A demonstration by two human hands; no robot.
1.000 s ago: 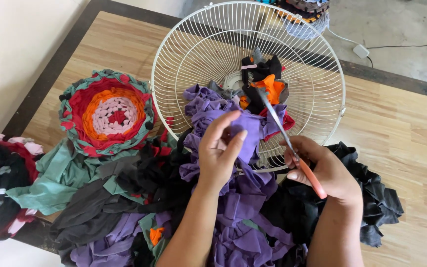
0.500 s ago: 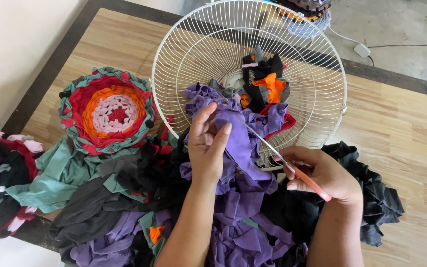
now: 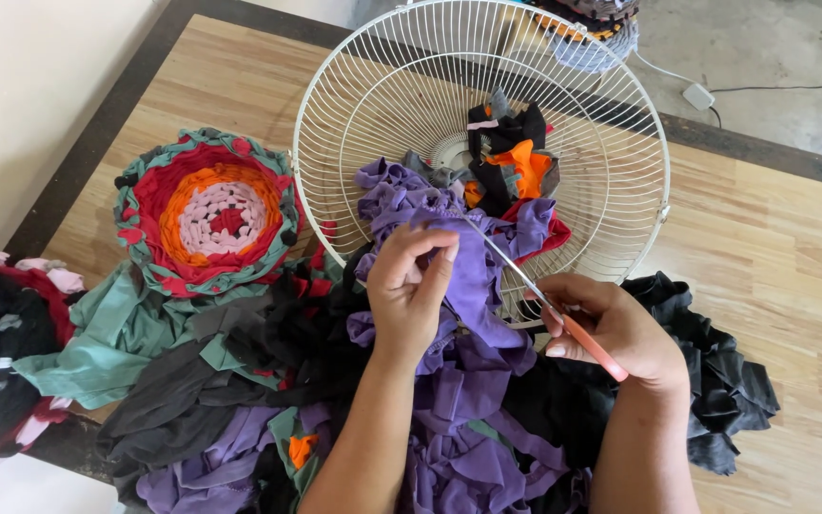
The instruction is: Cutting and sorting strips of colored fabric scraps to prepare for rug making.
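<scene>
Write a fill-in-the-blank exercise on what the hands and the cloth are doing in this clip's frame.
1. The left hand pinches a strip of ____ fabric.
2. The right hand holds scissors with ____ handles.
3. The white wire fan guard holds knotted scraps of fabric.
4. The round rag rug has a ____ centre ringed by pink.

Missing words: purple; orange; red

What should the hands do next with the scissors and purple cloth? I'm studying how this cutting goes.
Probably close the scissors to snip. The right hand holds their orange handles, the blades lie against the purple cloth, and the left hand pinches that cloth up taut over the white wire fan guard.
</scene>
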